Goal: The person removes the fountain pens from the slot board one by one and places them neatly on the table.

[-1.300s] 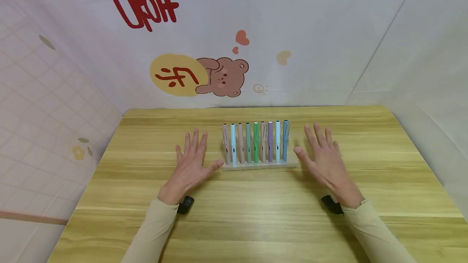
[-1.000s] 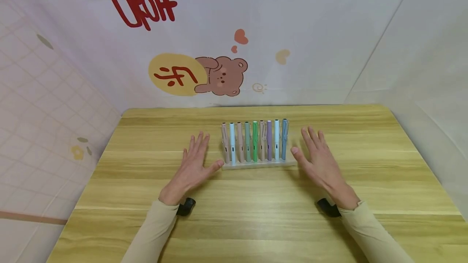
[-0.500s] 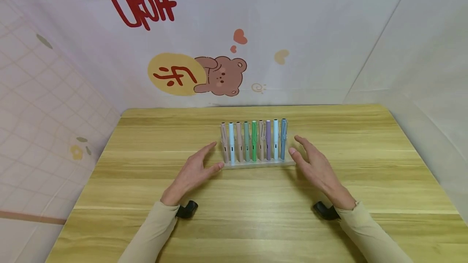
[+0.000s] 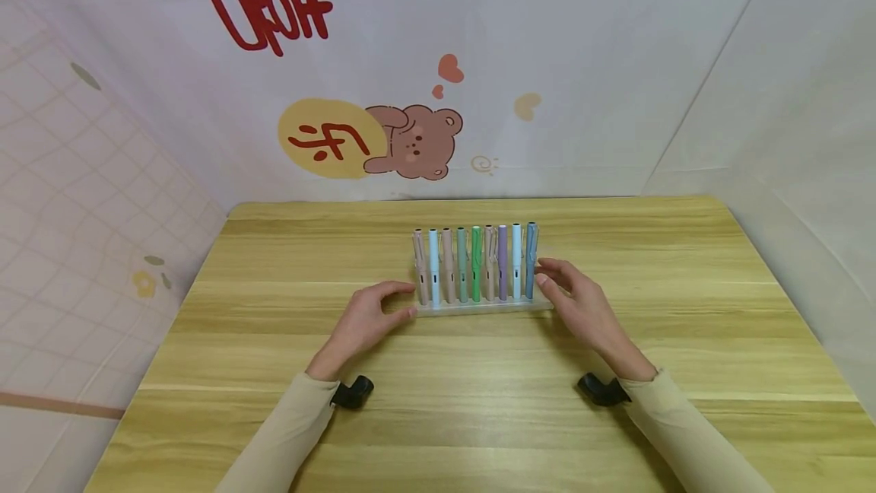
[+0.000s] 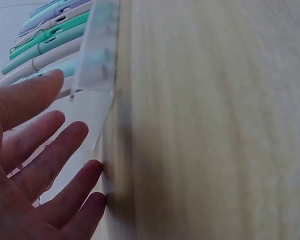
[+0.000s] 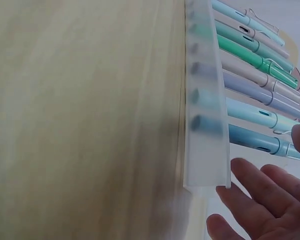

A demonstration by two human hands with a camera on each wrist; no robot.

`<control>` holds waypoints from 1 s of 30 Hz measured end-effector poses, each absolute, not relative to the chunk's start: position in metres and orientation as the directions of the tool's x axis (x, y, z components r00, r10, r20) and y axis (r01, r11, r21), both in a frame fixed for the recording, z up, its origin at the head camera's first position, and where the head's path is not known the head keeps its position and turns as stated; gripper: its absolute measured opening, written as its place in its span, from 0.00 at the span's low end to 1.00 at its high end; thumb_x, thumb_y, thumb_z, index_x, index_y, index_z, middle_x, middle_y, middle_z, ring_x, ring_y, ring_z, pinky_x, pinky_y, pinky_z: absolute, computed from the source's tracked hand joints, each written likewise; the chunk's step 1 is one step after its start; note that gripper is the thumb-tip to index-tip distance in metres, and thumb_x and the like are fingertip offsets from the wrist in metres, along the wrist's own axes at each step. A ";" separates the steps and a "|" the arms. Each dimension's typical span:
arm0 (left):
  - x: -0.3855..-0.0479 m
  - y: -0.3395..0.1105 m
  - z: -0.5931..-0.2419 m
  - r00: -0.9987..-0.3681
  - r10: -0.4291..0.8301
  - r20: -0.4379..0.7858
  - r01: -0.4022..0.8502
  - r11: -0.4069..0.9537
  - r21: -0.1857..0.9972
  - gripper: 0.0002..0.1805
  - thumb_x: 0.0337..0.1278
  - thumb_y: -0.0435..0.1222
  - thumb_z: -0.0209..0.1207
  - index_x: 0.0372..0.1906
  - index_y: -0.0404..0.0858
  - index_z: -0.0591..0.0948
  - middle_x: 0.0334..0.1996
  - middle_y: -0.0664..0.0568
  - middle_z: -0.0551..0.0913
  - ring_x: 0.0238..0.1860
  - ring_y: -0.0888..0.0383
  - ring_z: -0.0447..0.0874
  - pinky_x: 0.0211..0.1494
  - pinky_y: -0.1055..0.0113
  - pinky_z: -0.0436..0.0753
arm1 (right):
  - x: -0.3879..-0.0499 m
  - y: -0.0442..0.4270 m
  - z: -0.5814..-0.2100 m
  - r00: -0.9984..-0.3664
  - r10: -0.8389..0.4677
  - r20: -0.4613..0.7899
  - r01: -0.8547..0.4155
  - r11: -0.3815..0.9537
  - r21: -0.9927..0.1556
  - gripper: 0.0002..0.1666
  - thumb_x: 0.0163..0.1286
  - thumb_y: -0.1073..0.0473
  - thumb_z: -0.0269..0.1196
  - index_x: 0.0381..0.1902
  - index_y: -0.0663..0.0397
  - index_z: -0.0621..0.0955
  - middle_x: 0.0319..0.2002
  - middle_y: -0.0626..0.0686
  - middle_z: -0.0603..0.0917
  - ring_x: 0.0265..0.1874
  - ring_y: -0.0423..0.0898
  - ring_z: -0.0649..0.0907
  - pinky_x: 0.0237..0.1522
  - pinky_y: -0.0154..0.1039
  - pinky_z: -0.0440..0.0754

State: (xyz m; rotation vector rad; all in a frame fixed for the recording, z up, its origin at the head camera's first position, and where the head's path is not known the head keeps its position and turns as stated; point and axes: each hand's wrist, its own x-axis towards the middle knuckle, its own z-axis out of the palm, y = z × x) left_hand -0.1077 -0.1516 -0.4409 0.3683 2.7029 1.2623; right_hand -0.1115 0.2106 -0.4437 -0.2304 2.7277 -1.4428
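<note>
A frosted, clear pen stand (image 4: 482,310) holds a row of several capped pens upright, among them a green pen (image 4: 476,265), a purple pen (image 4: 503,261) and a blue pen (image 4: 531,261) at the right end. At the stand's left end is my left hand (image 4: 364,319), thumb and fingers spread either side of it. In the left wrist view, the fingers (image 5: 50,160) look loosely bent, with a gap to the stand. My right hand (image 4: 582,310) lies by the right end, fingertips (image 6: 242,170) close behind the stand's edge; whether they touch cannot be told.
The wooden table (image 4: 479,402) carries the stand near its back half. Behind it hangs a white cloth backdrop (image 4: 602,82) printed with a bear (image 4: 417,143) and red writing. A black wrist camera (image 4: 352,392) sits under the left wrist, another (image 4: 602,389) under the right.
Both hands have come inward to the stand's two ends. Their fingers, earlier spread out straight and pointing forward, now bend in toward it. The stand and pens have stayed in place.
</note>
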 end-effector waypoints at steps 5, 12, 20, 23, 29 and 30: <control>-0.109 -0.149 -0.444 -0.960 0.279 -0.022 0.168 0.637 0.752 0.18 0.62 0.36 0.71 0.56 0.38 0.87 0.56 0.48 0.87 0.63 0.46 0.81 0.70 0.49 0.74 | -0.117 0.208 -0.443 -0.990 -0.137 0.014 -0.088 0.552 -0.829 0.31 0.82 0.45 0.57 0.70 0.63 0.74 0.62 0.65 0.82 0.61 0.62 0.82 0.61 0.60 0.79; -0.109 -0.146 -0.444 -0.963 0.269 -0.034 0.162 0.671 0.724 0.14 0.58 0.35 0.73 0.50 0.41 0.90 0.53 0.51 0.88 0.61 0.48 0.82 0.68 0.49 0.75 | -0.122 0.205 -0.444 -0.993 -0.114 0.006 -0.068 0.555 -0.829 0.25 0.80 0.52 0.61 0.64 0.65 0.78 0.55 0.63 0.86 0.55 0.59 0.85 0.57 0.57 0.82; -0.111 -0.144 -0.444 -0.964 0.264 -0.020 0.176 0.695 0.697 0.13 0.57 0.35 0.75 0.47 0.43 0.90 0.51 0.53 0.89 0.60 0.49 0.83 0.66 0.48 0.75 | -0.125 0.203 -0.445 -0.996 -0.091 0.020 -0.067 0.544 -0.837 0.17 0.78 0.59 0.63 0.58 0.64 0.80 0.49 0.60 0.88 0.50 0.55 0.87 0.54 0.52 0.84; -0.110 -0.144 -0.444 -0.965 0.263 -0.016 0.180 0.700 0.691 0.12 0.56 0.35 0.75 0.47 0.43 0.91 0.51 0.53 0.89 0.59 0.49 0.84 0.66 0.48 0.75 | -0.125 0.202 -0.445 -0.996 -0.084 0.008 -0.051 0.534 -0.844 0.16 0.77 0.59 0.63 0.57 0.63 0.81 0.48 0.59 0.88 0.49 0.54 0.87 0.53 0.47 0.85; -0.110 -0.142 -0.444 -0.964 0.265 -0.002 0.191 0.702 0.687 0.11 0.57 0.34 0.74 0.46 0.43 0.91 0.49 0.53 0.90 0.57 0.49 0.85 0.64 0.48 0.77 | -0.125 0.202 -0.444 -0.997 -0.071 0.025 -0.058 0.521 -0.852 0.17 0.77 0.58 0.64 0.56 0.64 0.81 0.48 0.60 0.88 0.48 0.55 0.87 0.49 0.35 0.84; -0.110 -0.142 -0.444 -0.964 0.265 -0.001 0.193 0.702 0.685 0.11 0.57 0.34 0.74 0.46 0.43 0.91 0.49 0.53 0.90 0.57 0.49 0.85 0.63 0.48 0.77 | -0.125 0.202 -0.444 -0.997 -0.064 0.035 -0.063 0.516 -0.854 0.17 0.77 0.58 0.64 0.56 0.65 0.82 0.48 0.60 0.88 0.48 0.55 0.87 0.49 0.33 0.83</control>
